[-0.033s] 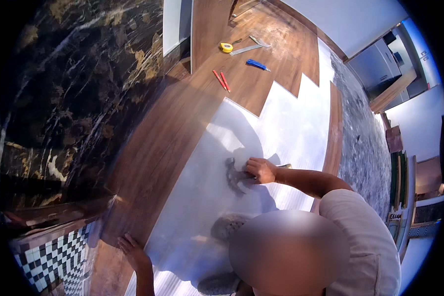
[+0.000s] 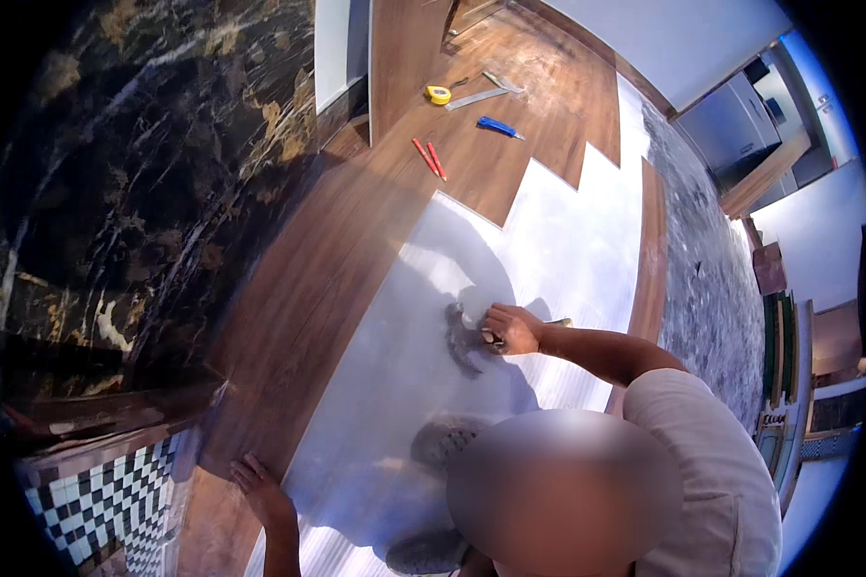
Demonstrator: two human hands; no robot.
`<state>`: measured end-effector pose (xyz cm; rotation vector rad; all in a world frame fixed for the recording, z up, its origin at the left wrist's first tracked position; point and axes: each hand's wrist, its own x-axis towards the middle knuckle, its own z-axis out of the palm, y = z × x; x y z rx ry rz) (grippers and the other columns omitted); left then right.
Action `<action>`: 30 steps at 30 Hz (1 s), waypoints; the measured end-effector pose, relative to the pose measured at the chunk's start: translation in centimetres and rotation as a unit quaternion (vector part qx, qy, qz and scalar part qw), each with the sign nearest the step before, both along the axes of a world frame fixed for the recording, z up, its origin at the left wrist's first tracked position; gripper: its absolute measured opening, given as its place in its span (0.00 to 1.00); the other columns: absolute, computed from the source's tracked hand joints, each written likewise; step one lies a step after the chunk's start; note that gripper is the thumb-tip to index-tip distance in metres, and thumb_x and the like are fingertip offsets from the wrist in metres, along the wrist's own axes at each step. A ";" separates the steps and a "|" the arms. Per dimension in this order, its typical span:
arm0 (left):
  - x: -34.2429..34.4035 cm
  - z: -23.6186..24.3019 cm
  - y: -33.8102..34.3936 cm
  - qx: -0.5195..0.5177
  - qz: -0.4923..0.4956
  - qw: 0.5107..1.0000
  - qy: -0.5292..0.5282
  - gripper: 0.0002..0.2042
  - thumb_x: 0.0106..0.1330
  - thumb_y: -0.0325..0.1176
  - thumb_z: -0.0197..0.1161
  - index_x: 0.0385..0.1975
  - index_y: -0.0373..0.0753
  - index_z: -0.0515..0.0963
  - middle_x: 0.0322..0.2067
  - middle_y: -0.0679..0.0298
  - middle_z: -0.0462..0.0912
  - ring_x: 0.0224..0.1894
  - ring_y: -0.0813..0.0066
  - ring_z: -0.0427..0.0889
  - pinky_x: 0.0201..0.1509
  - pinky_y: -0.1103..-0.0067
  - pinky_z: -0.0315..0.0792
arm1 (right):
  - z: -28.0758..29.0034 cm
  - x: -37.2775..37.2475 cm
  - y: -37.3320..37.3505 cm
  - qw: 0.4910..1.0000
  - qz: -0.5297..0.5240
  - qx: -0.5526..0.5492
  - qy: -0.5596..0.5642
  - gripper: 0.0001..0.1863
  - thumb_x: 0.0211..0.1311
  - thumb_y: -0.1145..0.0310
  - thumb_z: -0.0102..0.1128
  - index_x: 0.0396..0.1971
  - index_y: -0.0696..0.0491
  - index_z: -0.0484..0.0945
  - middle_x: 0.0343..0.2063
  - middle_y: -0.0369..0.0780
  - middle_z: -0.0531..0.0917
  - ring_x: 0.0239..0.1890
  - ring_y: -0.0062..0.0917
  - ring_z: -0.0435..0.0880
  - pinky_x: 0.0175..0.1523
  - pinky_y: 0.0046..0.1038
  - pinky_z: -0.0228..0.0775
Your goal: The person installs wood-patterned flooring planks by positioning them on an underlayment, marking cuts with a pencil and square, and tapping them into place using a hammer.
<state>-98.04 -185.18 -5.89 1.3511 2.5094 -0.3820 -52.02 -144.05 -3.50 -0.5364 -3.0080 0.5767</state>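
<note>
My right hand [image 2: 512, 329] is wrapped round the handle of a claw hammer [image 2: 462, 338], over the white underlay sheet [image 2: 375, 385]. The hammer's dark head points left, and the handle's end shows just past my wrist. My left hand [image 2: 263, 490] lies with its fingers stretched out on a brown wood-look floor plank [image 2: 289, 356], at the plank's edge beside the underlay. Laid planks run along the left side and rise in steps toward the far end.
On the far planks lie two red pencils [image 2: 429, 159], a blue utility knife [image 2: 499, 127], a yellow tape measure [image 2: 439, 95] and a metal square [image 2: 476, 98]. A dark marbled panel [image 2: 154, 192] stands at left. A narrow plank strip [image 2: 650, 250] lies right of the underlay.
The hammer head has swung slightly to the right, with my right hand turning a little round the handle. My left hand stays on the plank.
</note>
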 end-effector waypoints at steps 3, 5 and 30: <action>0.1 2.0 1.8 -0.023 0.023 0.999 -0.017 0.30 0.68 0.27 0.46 0.69 0.24 0.51 0.68 0.31 0.52 0.72 0.36 0.53 0.76 0.57 0.49 | 1.6 2.5 -0.3 0.996 -0.079 0.028 -0.023 0.15 0.48 0.64 0.68 0.33 0.55 0.77 0.31 0.42 0.75 0.38 0.39 0.75 0.40 0.36 0.73; -1.6 -1.0 -0.8 -0.045 0.003 0.999 0.026 0.30 0.69 0.30 0.47 0.69 0.23 0.51 0.68 0.32 0.53 0.71 0.36 0.54 0.76 0.57 0.48 | 0.9 3.7 -0.5 0.988 -0.126 0.061 -0.068 0.15 0.51 0.61 0.66 0.34 0.55 0.77 0.33 0.43 0.76 0.39 0.39 0.76 0.42 0.36 0.73; -0.1 0.7 1.1 -0.054 0.047 0.997 -0.037 0.40 0.61 0.27 0.58 0.72 0.27 0.45 0.70 0.31 0.48 0.72 0.37 0.53 0.76 0.60 0.51 | 1.1 0.7 26.1 0.898 -0.399 0.157 -0.102 0.11 0.62 0.65 0.52 0.27 0.55 0.78 0.28 0.48 0.84 0.34 0.46 0.84 0.38 0.46 0.77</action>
